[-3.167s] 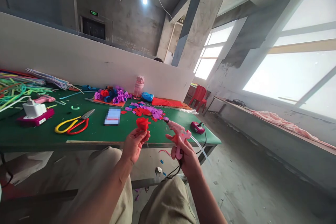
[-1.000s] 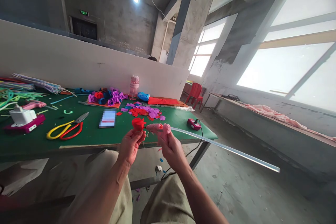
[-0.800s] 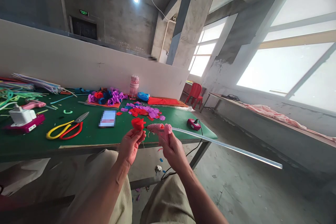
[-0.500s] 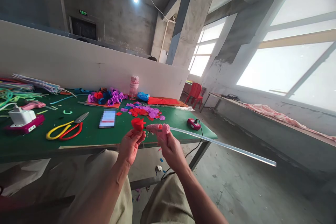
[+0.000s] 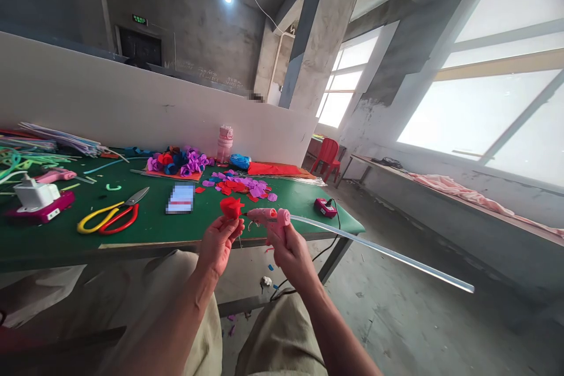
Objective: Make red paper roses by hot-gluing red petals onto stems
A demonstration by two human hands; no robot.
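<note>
My left hand (image 5: 219, 244) pinches a red artificial flower (image 5: 231, 207) from below, just above the front edge of the green table (image 5: 154, 226). Around the handle of a pink hot glue gun (image 5: 267, 217) my right hand (image 5: 293, 255) is closed. The gun's nozzle points left, close beside the red petals; whether it touches them I cannot tell. A long clear glue stick (image 5: 388, 251) sticks out of its back end toward the right. Behind the flower lie loose purple, red and blue petals (image 5: 247, 185).
Scissors (image 5: 118, 211) with yellow and red handles and a phone (image 5: 180, 198) lie left. Finished-looking flowers (image 5: 180, 163), a pink bottle (image 5: 225, 144) and red sheets (image 5: 273, 170) line the back. A power socket (image 5: 325, 207) with a cord sits right; a white charger (image 5: 37, 194) stands far left.
My right hand has drawn the glue gun slightly to the right, and the glue stick's far end has shifted right and down. My left hand with the flower is nearly still.
</note>
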